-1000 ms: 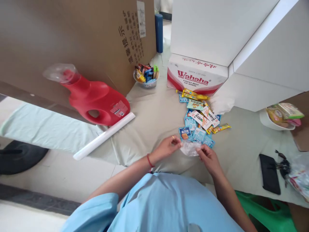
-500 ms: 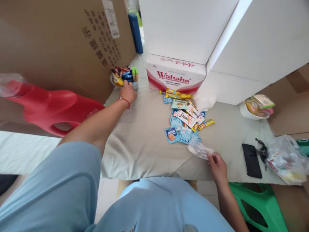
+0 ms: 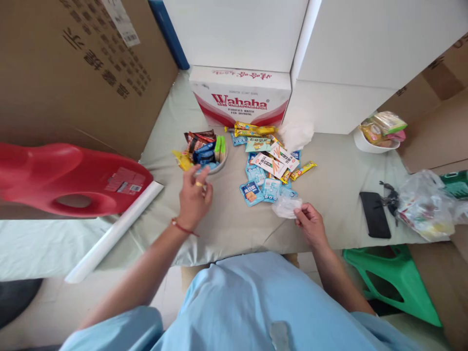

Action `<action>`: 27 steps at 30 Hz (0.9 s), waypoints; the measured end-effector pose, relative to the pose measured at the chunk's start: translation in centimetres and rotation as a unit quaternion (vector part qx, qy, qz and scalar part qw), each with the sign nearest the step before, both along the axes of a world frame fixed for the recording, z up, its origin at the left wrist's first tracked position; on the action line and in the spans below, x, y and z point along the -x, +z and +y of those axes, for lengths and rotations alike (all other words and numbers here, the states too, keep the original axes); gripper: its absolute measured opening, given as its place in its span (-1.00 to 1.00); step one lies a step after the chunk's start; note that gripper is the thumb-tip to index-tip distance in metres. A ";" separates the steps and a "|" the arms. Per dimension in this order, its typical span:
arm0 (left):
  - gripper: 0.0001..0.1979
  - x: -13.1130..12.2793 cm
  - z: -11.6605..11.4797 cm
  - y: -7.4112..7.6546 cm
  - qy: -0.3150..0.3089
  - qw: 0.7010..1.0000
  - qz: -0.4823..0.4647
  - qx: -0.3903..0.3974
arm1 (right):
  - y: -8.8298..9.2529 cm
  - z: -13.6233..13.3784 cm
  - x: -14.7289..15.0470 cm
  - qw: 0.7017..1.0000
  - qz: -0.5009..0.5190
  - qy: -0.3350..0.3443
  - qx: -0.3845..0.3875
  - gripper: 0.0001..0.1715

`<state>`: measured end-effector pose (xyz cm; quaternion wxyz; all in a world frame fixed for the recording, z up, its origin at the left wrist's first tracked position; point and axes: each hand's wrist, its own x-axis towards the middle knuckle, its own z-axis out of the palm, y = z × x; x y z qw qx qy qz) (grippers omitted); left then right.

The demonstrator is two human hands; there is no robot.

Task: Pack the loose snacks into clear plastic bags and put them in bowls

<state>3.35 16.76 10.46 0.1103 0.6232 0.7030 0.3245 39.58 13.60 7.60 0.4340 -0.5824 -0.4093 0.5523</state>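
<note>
My left hand (image 3: 196,197) hovers at the near side of a small white bowl (image 3: 224,161), its fingers apart and slightly bent, with nothing visible in them. Packed snacks fill the bowl: dark red, blue, green and yellow wrappers, the yellow packet (image 3: 183,159) leaning over the left rim. In my right hand (image 3: 310,222), a crumpled clear plastic bag (image 3: 285,207) is pinched between thumb and fingers. That bag lies against the near edge of a snack pile, where blue packets (image 3: 251,192), white packets (image 3: 269,165) and yellow sticks (image 3: 303,170) overlap.
Behind the pile stands a Wahaha carton (image 3: 241,100). To the left are a red jug (image 3: 87,168), a white roll (image 3: 117,231) and a large cardboard box (image 3: 109,92). A second snack bowl (image 3: 376,145), a phone (image 3: 375,214) and a plastic bag (image 3: 420,207) lie right.
The bowl of snacks has come toward me and to the right, nearer the pile. My left hand has moved back from its rim. The view has shifted, and my right hand still holds the bag.
</note>
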 end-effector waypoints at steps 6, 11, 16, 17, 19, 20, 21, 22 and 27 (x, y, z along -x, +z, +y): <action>-0.32 -7.9 -5.4 -0.6 -0.053 0.798 -0.536 0.271 | 1.5 0.1 5.0 0.985 0.145 0.075 0.051 -0.45; -0.39 -8.9 -5.2 -1.1 -0.093 0.642 -0.690 0.322 | 1.5 0.3 5.8 0.984 0.030 0.174 -0.014 -0.58; -0.48 -8.1 -5.8 -2.0 -0.046 0.762 -0.607 0.223 | 0.4 0.8 4.6 0.995 -0.004 0.090 -0.037 -0.61; -0.48 -8.1 -6.1 -2.2 -0.034 0.773 -0.598 0.209 | 0.2 0.9 4.5 0.997 -0.005 0.073 -0.038 -0.60; -0.51 -8.1 -6.7 -2.5 -0.020 0.795 -0.577 0.186 | 0.2 0.8 4.6 0.999 -0.004 0.038 -0.030 -0.55; -0.54 -8.1 -6.9 -2.5 -0.016 0.810 -0.561 0.173 | 0.2 0.7 4.8 0.999 0.000 0.030 -0.015 -0.54; -0.58 -8.2 -7.2 -2.5 -0.017 0.825 -0.543 0.160 | 0.3 0.6 5.0 0.999 0.007 0.035 0.009 -0.51; -0.62 -8.3 -7.4 -2.4 -0.022 0.839 -0.525 0.144 | 0.4 0.5 5.4 0.998 0.016 0.054 0.037 -0.48; -0.70 -9.0 -7.7 -1.8 -0.095 0.875 -0.455 0.134 | 0.4 0.0 8.5 0.981 0.034 0.182 0.062 -0.53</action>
